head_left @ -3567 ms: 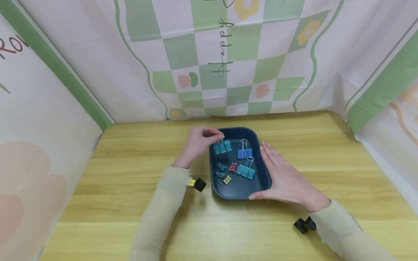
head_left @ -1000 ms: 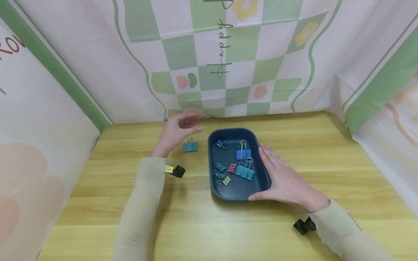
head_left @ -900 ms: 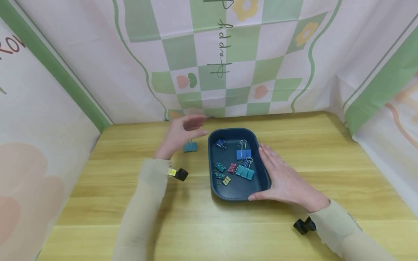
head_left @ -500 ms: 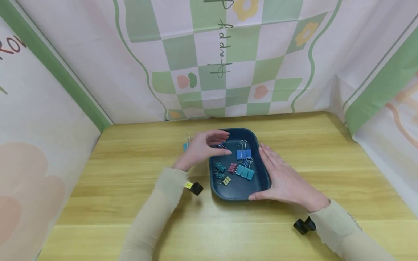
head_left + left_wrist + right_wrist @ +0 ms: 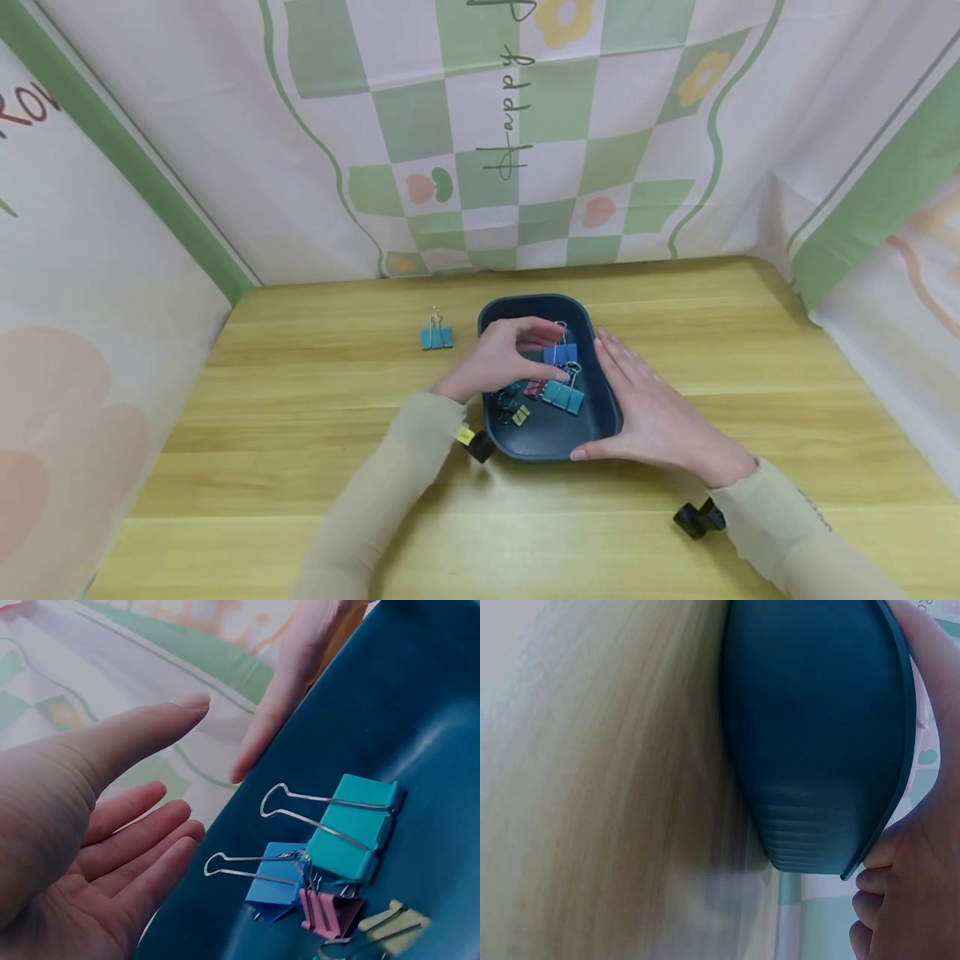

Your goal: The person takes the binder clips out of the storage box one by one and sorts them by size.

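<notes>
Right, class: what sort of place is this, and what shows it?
Probably a screened-off tabletop work area, though the wider room is out of view. Signs: a wooden table, printed fabric hung behind it, and a dark blue tray of binder clips.

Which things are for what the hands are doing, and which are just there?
Likely used:
dark blue tray
clips inside it
teal clip outside it
left hand, over the tray
right hand, touching the tray

Just there:
wooden table
checked cloth
black wrist gadgets
</notes>
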Demonstrator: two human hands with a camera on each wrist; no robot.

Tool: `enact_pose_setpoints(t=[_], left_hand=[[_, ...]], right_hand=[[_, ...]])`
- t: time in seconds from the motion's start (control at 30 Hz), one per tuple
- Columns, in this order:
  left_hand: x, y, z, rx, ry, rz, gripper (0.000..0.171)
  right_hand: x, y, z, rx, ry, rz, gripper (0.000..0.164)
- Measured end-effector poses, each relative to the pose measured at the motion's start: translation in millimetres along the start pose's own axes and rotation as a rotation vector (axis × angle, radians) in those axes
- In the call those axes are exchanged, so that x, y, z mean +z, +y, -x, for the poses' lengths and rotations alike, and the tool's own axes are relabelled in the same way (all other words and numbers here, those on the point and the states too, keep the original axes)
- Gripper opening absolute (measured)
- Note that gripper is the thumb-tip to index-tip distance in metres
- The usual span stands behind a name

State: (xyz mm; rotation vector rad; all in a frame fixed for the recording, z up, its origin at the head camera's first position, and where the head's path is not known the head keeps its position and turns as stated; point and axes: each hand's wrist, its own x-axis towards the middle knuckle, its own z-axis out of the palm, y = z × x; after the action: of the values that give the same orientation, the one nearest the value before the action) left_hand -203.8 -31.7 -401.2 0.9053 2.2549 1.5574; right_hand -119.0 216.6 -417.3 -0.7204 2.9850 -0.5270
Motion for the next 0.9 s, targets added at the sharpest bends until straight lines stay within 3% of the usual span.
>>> enact_pose_setpoints(t=[0.27, 0.53, 0.9], left_hand=[[10.0, -0.4, -8.1, -0.015, -0.054, -0.088, 0.063], [13.0, 0.6, -10.2, -0.097, -0.113, -0.148, 0.060], [15.9, 1.9, -13.1, -0.192, -0.209, -0.141, 0.049]], right_hand=[[1, 0, 0, -0.003, 0.004, 0.011, 0.143], [1, 1, 0, -0.017, 0.005, 0.010, 0.143], [0, 0, -1, -0.021, -0.015, 0.005, 0.143]])
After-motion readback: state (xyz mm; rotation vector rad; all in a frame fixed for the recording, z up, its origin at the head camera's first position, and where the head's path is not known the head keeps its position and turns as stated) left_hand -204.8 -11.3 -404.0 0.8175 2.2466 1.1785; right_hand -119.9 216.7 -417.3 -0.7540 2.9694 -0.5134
